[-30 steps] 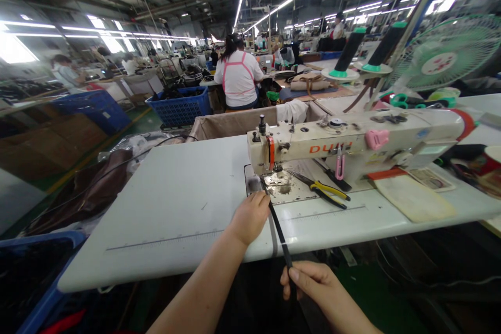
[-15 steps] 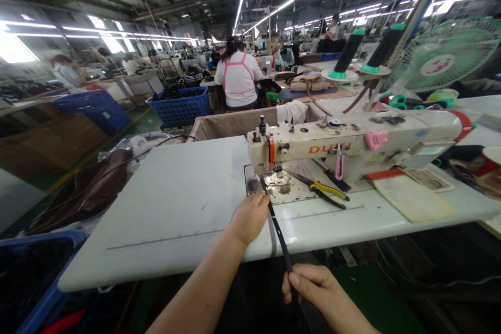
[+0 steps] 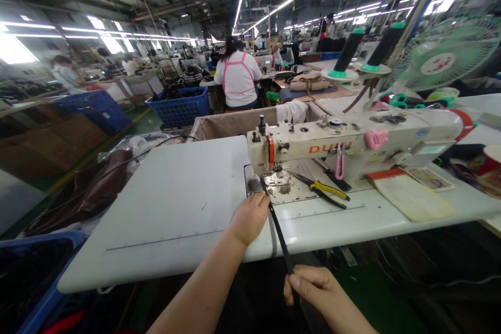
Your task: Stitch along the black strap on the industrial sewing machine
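A narrow black strap (image 3: 281, 235) runs from the needle area of the sewing machine (image 3: 313, 141) down over the table's front edge. My left hand (image 3: 252, 216) is closed on the strap close to the presser foot, its fingertips pressed on it at the metal plate. Beyond the table edge, my right hand (image 3: 313, 284) pinches the lower length between thumb and fingers. The strap stretches fairly straight between both hands. Yellow-and-black pliers (image 3: 323, 190) lie on the machine bed to the right of my left hand. The needle tip is too small to make out.
Pink-handled thread snips (image 3: 339, 164) hang on the machine's front. A pale cloth (image 3: 410, 198) lies at the right of the white table (image 3: 176, 193). Thread cones (image 3: 348, 55) and a green fan (image 3: 446, 57) stand behind. Blue crates (image 3: 180, 107) and a seated co-worker (image 3: 238, 75) are farther off.
The strap has slid forward toward the machine: a light mark and small holes seen below my left hand earlier have moved up toward its fingers. Both hands stay nearly in place.
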### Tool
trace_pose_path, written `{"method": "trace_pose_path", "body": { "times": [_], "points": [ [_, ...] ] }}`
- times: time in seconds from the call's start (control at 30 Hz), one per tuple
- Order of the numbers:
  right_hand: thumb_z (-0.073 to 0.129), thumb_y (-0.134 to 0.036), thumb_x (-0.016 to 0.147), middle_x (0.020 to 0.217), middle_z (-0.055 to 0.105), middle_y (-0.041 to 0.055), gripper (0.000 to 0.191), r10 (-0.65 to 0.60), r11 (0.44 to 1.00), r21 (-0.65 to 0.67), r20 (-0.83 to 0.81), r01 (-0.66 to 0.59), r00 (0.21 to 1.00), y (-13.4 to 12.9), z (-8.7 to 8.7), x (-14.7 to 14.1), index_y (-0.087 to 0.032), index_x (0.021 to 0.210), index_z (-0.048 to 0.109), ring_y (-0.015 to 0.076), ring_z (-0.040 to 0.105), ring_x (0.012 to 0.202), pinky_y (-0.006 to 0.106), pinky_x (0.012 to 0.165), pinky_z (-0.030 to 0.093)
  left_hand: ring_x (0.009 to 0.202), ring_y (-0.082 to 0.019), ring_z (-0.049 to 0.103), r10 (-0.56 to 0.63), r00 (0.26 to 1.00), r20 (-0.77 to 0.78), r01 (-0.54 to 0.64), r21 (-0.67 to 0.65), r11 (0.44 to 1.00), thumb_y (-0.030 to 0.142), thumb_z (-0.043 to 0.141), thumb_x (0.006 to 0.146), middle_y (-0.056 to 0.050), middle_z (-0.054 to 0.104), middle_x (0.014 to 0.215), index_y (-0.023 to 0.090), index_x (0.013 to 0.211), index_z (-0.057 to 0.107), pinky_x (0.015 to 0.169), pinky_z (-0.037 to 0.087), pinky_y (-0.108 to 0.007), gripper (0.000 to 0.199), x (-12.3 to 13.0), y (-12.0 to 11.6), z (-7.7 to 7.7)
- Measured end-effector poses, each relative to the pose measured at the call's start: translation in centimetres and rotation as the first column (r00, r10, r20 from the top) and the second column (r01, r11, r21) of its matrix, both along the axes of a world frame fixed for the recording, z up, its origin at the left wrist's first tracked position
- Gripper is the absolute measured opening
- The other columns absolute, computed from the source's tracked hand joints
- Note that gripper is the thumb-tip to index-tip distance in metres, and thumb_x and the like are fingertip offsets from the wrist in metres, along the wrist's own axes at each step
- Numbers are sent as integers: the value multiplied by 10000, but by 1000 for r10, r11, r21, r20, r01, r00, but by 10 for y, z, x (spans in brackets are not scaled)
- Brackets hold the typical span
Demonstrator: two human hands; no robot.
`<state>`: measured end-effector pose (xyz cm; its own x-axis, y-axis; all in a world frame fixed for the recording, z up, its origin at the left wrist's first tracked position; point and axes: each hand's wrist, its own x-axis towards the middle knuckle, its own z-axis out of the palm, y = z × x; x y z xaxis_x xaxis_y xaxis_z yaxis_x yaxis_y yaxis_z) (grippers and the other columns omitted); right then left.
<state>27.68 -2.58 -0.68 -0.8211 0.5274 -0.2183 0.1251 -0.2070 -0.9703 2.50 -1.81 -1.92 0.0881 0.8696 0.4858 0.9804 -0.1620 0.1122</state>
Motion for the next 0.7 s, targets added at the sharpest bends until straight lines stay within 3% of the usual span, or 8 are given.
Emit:
{"method": "trace_pose_path", "body": {
  "times": [0.2,0.4,0.57,0.7],
  "points": [
    [680,-703,917,656,678,41,574,-7,1000,4,25,7,1000,0,3,0,-178,716,801,179,574,677,302,664,396,1212,-286,699,31,999,26,-30,-36,999,117,521,998,-183,693,1304,132,1254,628,1085,591,-462,277,1,1,2],
    [678,-692,922,655,673,36,565,6,1000,-9,32,-6,999,0,1,1,-175,726,799,174,565,672,301,662,389,1371,-309,609,67,995,69,-61,-81,995,122,522,989,-210,636,1413,105,1374,561,1208,490,-507,388,3,4,3],
    [668,-688,930,662,674,42,566,10,1000,0,25,-10,1000,-1,-2,1,-175,727,795,185,581,685,315,679,399,1303,-296,660,61,998,35,-59,-52,997,137,508,1017,-200,668,1368,114,1317,600,1149,546,-491,314,2,3,-2],
    [678,-683,926,721,679,53,551,13,998,59,-3,-13,1000,1,7,-1,-190,706,790,205,605,741,344,761,447,1196,-279,718,40,999,3,-40,-25,999,125,509,1016,-175,709,1284,138,1250,631,1065,609,-465,264,1,0,1]
  ]
}}
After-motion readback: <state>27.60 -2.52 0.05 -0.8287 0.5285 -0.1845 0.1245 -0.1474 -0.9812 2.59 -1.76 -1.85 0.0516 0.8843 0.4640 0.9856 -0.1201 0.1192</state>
